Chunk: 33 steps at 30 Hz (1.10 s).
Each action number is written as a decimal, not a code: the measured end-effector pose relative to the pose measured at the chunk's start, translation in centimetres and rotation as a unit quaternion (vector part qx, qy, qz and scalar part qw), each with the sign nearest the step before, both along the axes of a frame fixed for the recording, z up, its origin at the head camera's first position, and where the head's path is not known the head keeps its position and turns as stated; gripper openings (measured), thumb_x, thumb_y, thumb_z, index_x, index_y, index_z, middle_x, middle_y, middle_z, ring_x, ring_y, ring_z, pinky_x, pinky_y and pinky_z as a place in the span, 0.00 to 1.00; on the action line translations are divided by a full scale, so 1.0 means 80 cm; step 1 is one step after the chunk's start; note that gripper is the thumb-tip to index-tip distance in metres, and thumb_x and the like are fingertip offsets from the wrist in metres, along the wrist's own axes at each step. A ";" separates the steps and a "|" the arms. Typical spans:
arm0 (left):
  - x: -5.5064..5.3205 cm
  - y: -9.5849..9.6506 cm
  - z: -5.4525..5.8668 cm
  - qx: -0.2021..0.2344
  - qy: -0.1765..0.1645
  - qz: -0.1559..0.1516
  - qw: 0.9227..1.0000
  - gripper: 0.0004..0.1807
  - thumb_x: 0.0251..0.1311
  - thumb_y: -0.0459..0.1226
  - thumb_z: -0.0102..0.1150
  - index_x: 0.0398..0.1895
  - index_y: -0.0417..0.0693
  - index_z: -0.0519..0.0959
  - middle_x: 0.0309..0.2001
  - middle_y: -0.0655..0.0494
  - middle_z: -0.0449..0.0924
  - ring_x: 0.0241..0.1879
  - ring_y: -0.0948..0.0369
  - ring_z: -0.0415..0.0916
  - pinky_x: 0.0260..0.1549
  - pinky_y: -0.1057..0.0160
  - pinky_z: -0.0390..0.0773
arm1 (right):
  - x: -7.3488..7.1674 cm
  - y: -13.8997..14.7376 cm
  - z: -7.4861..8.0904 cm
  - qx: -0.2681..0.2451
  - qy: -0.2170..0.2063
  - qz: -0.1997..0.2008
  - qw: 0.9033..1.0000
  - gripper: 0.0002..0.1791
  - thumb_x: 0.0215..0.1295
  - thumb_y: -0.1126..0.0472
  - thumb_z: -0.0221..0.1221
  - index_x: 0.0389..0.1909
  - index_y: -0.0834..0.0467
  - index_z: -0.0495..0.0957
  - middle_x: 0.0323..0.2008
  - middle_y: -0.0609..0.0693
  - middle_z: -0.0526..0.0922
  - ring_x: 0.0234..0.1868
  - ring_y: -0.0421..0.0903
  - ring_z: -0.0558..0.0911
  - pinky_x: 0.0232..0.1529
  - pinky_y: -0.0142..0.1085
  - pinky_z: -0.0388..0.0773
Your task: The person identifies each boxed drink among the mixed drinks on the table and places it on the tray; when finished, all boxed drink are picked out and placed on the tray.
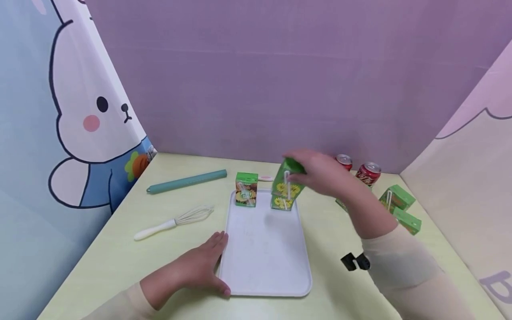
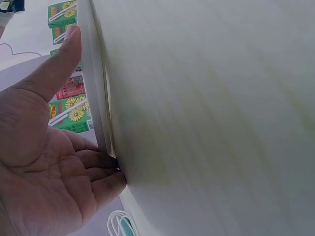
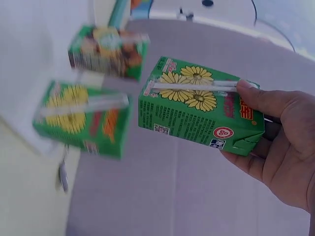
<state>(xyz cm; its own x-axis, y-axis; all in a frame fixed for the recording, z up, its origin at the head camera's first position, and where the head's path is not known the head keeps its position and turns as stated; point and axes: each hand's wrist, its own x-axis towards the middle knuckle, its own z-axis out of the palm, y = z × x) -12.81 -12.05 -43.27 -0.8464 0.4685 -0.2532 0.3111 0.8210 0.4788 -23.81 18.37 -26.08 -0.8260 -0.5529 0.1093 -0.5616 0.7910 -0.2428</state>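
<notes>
A white tray (image 1: pixel 264 253) lies on the table, with my left hand (image 1: pixel 202 264) at its near left corner, fingers along the side and thumb at the front edge. In the left wrist view the extended thumb (image 2: pixel 61 61) and the fingertips touch the rim. My right hand (image 1: pixel 318 173) pinches a green drink carton (image 3: pixel 202 108) with yellow flowers and a straw, tilted above the tray's far right corner. Below it a matching carton (image 1: pixel 282 204) stands on the tray. A green and brown carton (image 1: pixel 246 190) stands at the far left corner.
Left of the tray lie a whisk (image 1: pixel 174 223) and a teal stick (image 1: pixel 187 181). Red cans (image 1: pixel 368 173) stand at the back right, near more green cartons (image 1: pixel 401 198). Behind the tray shows a pinkish handle (image 1: pixel 266 178). A purple backdrop (image 1: pixel 260 89) closes the rear.
</notes>
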 end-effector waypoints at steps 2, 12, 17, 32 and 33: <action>-0.001 0.000 -0.001 -0.001 0.002 0.001 1.000 0.76 0.29 0.69 0.73 0.77 0.37 0.48 0.77 0.38 0.46 0.77 0.45 0.44 0.70 0.44 0.58 | 0.004 -0.018 -0.010 0.003 -0.008 0.017 1.000 0.31 0.64 0.51 0.65 0.68 0.50 0.69 0.55 0.47 0.79 0.51 0.46 0.79 0.52 0.46 0.80; -0.001 0.002 -0.001 -0.004 -0.002 0.002 1.000 0.77 0.28 0.69 0.73 0.77 0.38 0.47 0.78 0.39 0.46 0.77 0.46 0.44 0.70 0.44 0.58 | 0.005 -0.090 -0.072 0.046 -0.032 0.064 0.996 0.32 0.64 0.50 0.64 0.69 0.47 0.69 0.59 0.43 0.79 0.55 0.39 0.78 0.56 0.39 0.78; -0.001 0.003 0.001 -0.004 0.000 0.001 1.000 0.76 0.28 0.69 0.73 0.77 0.38 0.48 0.78 0.39 0.46 0.77 0.46 0.44 0.70 0.44 0.59 | 0.006 -0.111 -0.097 0.064 -0.036 0.077 0.994 0.33 0.63 0.50 0.65 0.69 0.47 0.69 0.67 0.44 0.73 0.67 0.42 0.72 0.63 0.41 0.74; -0.002 0.001 -0.001 -0.003 0.008 0.005 1.000 0.76 0.27 0.69 0.74 0.77 0.37 0.49 0.77 0.39 0.47 0.77 0.46 0.45 0.69 0.44 0.61 | 0.002 -0.127 -0.134 0.058 -0.042 0.075 0.995 0.34 0.64 0.46 0.64 0.70 0.48 0.67 0.71 0.46 0.68 0.72 0.45 0.65 0.65 0.42 0.72; -0.002 0.001 -0.001 -0.004 0.008 0.005 1.000 0.76 0.27 0.69 0.73 0.77 0.37 0.48 0.77 0.39 0.47 0.77 0.46 0.45 0.69 0.44 0.61 | 0.002 -0.126 -0.135 0.057 -0.040 0.075 0.995 0.34 0.64 0.46 0.63 0.70 0.48 0.67 0.72 0.47 0.67 0.73 0.46 0.64 0.65 0.43 0.72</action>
